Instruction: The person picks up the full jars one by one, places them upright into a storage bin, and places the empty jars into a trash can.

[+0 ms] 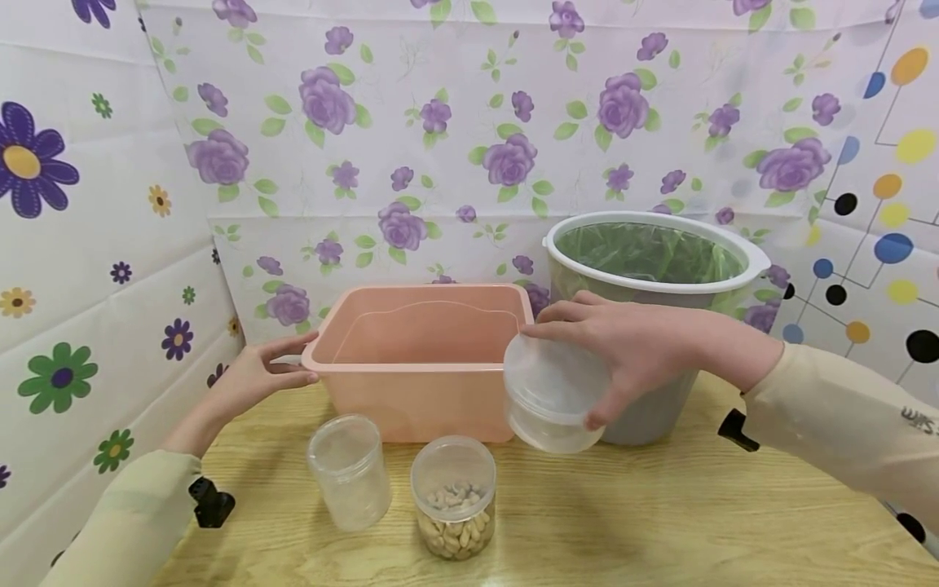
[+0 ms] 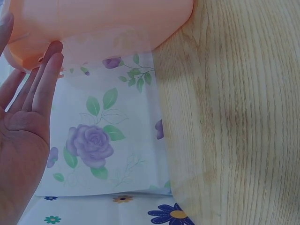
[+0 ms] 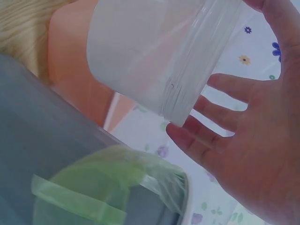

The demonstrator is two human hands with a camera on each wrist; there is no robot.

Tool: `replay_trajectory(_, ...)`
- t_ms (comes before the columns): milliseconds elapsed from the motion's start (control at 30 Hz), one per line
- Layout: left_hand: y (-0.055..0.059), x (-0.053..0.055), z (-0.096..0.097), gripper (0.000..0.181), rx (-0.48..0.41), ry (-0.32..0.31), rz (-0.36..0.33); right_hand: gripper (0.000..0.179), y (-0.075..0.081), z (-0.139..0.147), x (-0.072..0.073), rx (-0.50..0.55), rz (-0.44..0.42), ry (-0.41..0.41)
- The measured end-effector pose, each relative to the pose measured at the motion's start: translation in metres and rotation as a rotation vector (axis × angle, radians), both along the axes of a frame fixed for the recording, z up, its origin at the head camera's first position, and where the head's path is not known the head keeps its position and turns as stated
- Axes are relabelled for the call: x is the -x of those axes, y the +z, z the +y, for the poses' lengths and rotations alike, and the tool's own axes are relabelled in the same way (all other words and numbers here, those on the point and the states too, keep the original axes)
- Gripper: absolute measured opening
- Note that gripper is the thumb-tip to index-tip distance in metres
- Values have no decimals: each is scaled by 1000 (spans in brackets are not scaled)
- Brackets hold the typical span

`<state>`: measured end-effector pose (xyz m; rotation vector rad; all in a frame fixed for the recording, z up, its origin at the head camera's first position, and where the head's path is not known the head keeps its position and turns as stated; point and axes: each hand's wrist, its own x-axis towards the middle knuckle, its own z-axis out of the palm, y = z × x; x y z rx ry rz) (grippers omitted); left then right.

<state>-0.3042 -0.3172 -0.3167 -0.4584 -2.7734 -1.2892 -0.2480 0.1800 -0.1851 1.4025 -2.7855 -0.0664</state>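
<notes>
Toward the left edge of the surface point(image 1: 271, 465), the left hand point(image 1: 249, 381) touches the left end of the rim of a pink basin point(image 1: 411, 403), its fingers fairly straight and spread a little; how firmly they bear on it I cannot tell. The basin stands near the surface's back edge; a push there might swing its right front corner into the lidded jar. In front of it, nearer the front edge, a clear jar point(image 1: 352, 481) stands at left, and just right of it a jar of nuts point(image 1: 455, 530); whether either is capped is hard to tell. Farther right, before the basin's right front corner, the lidded jar point(image 1: 557, 428) tilts under the right hand point(image 1: 631, 334), whose fingers and thumb hold it wide across the frosted lid point(image 1: 546, 371). Whether its base touches the surface is unclear. Gripped by the lid, the jar could drop if that lid is loose or the smooth plastic slips, and could then knock over the jar of nuts. A lined grey bin point(image 1: 653, 416) stands near the back edge at right, close behind the right hand, so a careless wrist might bump it.
</notes>
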Motion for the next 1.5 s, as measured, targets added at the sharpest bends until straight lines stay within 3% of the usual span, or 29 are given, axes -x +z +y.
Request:
replay_trajectory(333,0,-3,-1,73,-4,-5,1,107,22,-1,1,8,1,-34)
replay_trajectory(567,0,-3,-1,74,-10,-10,-2,108,25,3,0,15,-13,-54)
replay_trajectory(1167,1,-4,0,73,-9,-14,8,108,-2,6,3,35,-28,-17)
replay_trajectory(1500,0,-4,1,74,5,-7,8,108,-2,5,2,21,-17,-13)
